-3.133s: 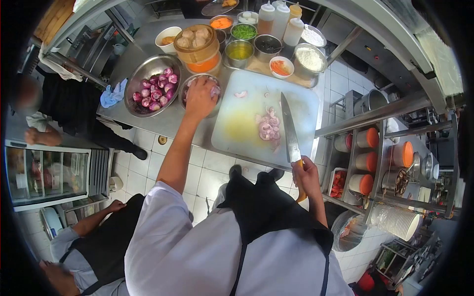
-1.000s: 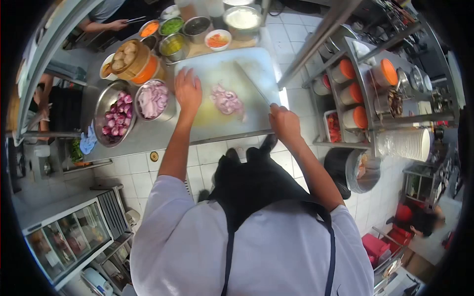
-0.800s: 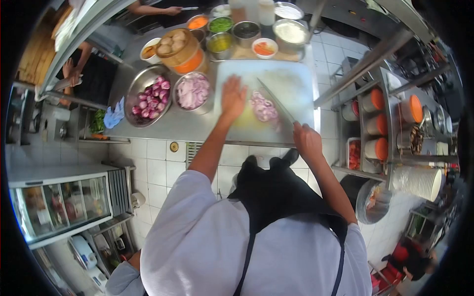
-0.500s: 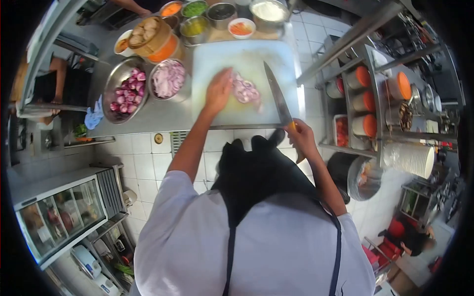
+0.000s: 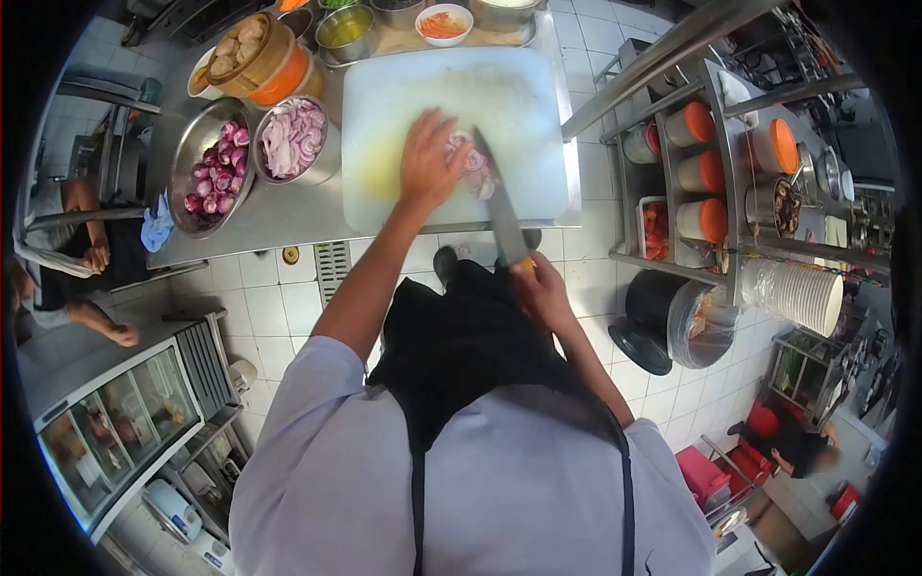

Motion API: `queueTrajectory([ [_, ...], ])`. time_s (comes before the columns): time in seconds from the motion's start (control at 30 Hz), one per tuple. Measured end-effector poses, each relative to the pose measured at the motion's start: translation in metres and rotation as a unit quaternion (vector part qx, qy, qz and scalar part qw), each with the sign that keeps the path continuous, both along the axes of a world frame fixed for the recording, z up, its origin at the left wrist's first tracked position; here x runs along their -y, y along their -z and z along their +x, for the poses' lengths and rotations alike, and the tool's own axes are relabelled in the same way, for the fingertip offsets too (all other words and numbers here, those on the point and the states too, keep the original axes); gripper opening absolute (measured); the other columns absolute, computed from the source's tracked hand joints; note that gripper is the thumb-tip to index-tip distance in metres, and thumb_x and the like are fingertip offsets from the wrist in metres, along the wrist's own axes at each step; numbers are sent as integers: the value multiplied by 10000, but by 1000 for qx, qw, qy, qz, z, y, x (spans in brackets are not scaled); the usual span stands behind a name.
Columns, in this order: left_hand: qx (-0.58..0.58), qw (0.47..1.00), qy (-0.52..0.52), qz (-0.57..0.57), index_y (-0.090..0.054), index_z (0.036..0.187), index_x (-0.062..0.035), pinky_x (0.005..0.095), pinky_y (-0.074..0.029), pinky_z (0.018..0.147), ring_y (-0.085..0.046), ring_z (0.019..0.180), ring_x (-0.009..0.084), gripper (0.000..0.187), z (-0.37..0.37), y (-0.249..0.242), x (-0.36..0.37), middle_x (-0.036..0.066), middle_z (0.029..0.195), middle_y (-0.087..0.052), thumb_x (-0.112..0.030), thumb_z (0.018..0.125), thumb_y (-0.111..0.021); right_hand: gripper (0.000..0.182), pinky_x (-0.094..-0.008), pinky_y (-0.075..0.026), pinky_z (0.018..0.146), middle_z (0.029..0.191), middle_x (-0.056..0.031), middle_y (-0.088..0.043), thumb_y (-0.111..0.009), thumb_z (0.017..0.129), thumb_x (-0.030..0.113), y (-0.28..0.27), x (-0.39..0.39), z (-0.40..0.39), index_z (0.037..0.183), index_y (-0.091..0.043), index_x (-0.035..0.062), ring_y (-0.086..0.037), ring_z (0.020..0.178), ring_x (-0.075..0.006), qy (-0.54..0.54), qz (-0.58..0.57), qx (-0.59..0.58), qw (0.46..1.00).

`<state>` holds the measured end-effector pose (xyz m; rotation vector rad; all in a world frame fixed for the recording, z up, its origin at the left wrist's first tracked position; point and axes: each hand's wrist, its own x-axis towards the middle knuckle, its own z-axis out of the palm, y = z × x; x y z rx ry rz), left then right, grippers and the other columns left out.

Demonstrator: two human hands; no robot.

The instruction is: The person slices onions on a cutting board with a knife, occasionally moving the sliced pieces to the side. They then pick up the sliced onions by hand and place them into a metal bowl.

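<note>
My right hand (image 5: pixel 541 290) is closed around the orange handle of a long kitchen knife (image 5: pixel 499 208). The blade points away from me and lies along the right side of a small pile of sliced red onion (image 5: pixel 471 165). On the pile's left side rests my left hand (image 5: pixel 429 163), its fingers spread and touching the slices. Both the onion and that hand are on a white cutting board (image 5: pixel 523 96). To the left stand a metal pot of sliced onion (image 5: pixel 294 137) and a steel bowl of peeled whole red onions (image 5: pixel 219 171).
Behind the pot is a bamboo steamer (image 5: pixel 252 58) on an orange container. A white bowl of orange strips (image 5: pixel 444 23) and several metal pots line the far edge. A blue cloth (image 5: pixel 157 226) lies at the left corner. A metal shelf with tubs (image 5: pixel 699 175) stands to the right.
The knife has swung left from the board's right side to the onion slices. My left hand's fingers have spread over the pile's edge. The whole view has shifted slightly.
</note>
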<state>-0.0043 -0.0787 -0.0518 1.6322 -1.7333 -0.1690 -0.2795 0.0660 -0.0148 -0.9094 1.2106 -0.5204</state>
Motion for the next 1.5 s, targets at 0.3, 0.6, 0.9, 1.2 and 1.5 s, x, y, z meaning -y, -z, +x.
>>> queueTrajectory([
  [0.3, -66, 986, -144, -45, -609, 1337, -28, 502, -416, 1136, -491, 1364, 439, 519, -53, -11, 0, 230, 1488, -523, -149, 863, -782, 312, -310, -370, 389, 622, -28, -532, -610, 1080, 258, 5, 50, 82, 1240, -558, -5, -488, 432, -109, -32, -73, -21, 997],
  [0.6, -245, 953, -157, -86, -572, 1388, -4, 456, -441, 1136, -517, 1370, 424, 488, -44, -21, 1, 220, 1513, -500, 12, 908, -663, 301, -335, -423, 478, 649, -48, -574, -624, 1064, 231, -11, 59, 88, 1270, -581, 15, -529, 493, -139, -82, -159, -74, 981],
  [0.9, -237, 925, -231, -185, -569, 1406, 9, 461, -412, 1167, -490, 1401, 429, 489, 18, -97, -3, 243, 1510, -500, 4, 925, -655, 354, -440, -500, 623, 739, -209, -642, -653, 1040, 244, -83, 78, 136, 1285, -566, 4, -655, 654, -358, -176, -341, -125, 915],
  [1.2, -119, 926, -315, -171, -598, 1336, 49, 503, -415, 1131, -527, 1308, 473, 460, 141, -101, -14, 293, 1399, -549, 3, 882, -653, 374, -415, -478, 508, 722, -163, -619, -647, 1043, 295, -109, 105, 228, 1241, -544, -5, -616, 542, -280, -299, -224, -55, 926],
  [1.5, -23, 930, -360, -66, -714, 1136, 29, 505, -479, 1038, -603, 1199, 433, 280, 194, -53, 14, 270, 1248, -654, -178, 958, -655, 280, -326, -414, 408, 682, -39, -516, -652, 1025, 268, -152, 116, 189, 1027, -534, 15, -508, 459, -124, -328, -96, -3, 940],
])
